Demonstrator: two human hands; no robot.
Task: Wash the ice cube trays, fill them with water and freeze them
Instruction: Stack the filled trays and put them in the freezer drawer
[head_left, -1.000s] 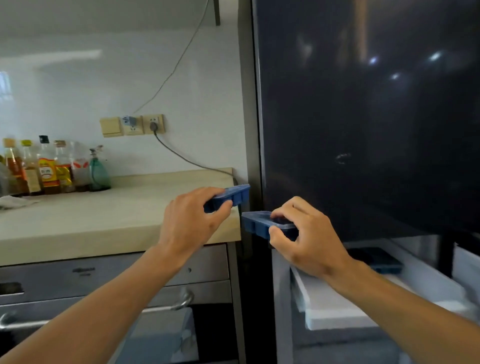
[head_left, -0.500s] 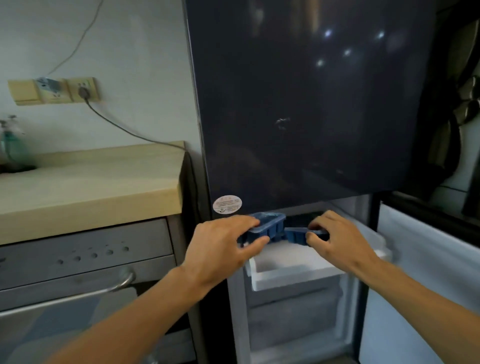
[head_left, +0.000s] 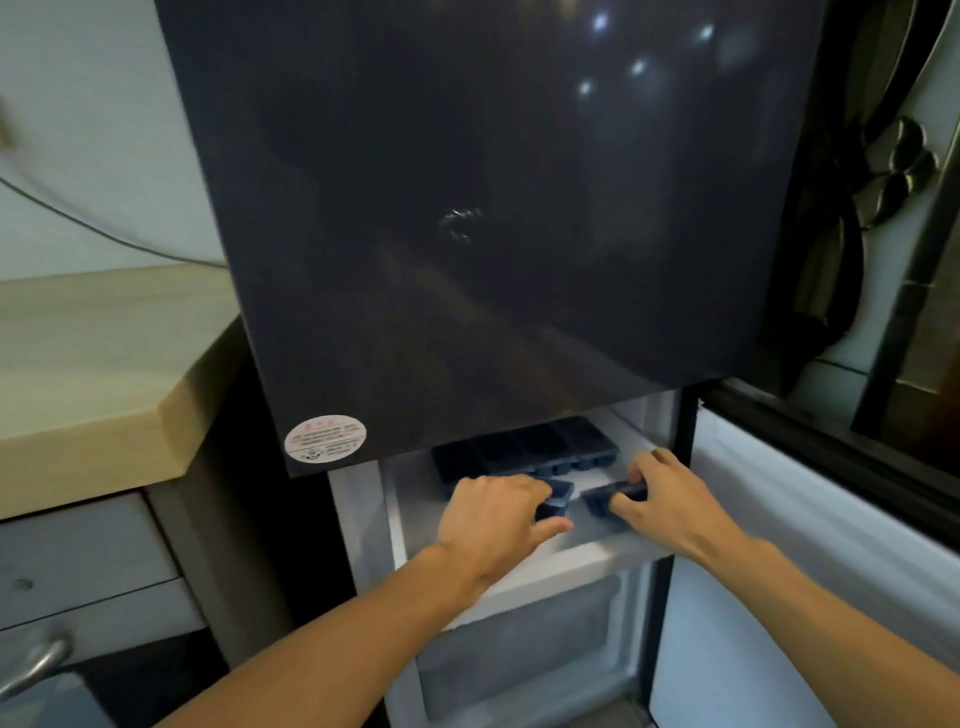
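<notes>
Both hands are over the pulled-out freezer drawer (head_left: 597, 558). The left hand (head_left: 493, 514) is curled round one blue ice cube tray (head_left: 560, 496), and the right hand (head_left: 675, 499) is pinching a second tray (head_left: 602, 500). Another dark tray (head_left: 524, 449) sits further back, probably resting in the drawer, kinda blurry tho.

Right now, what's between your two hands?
In the head view, two blue ice trays: left tray in the left hand, right tray in the right hand, slightly apart.
</notes>
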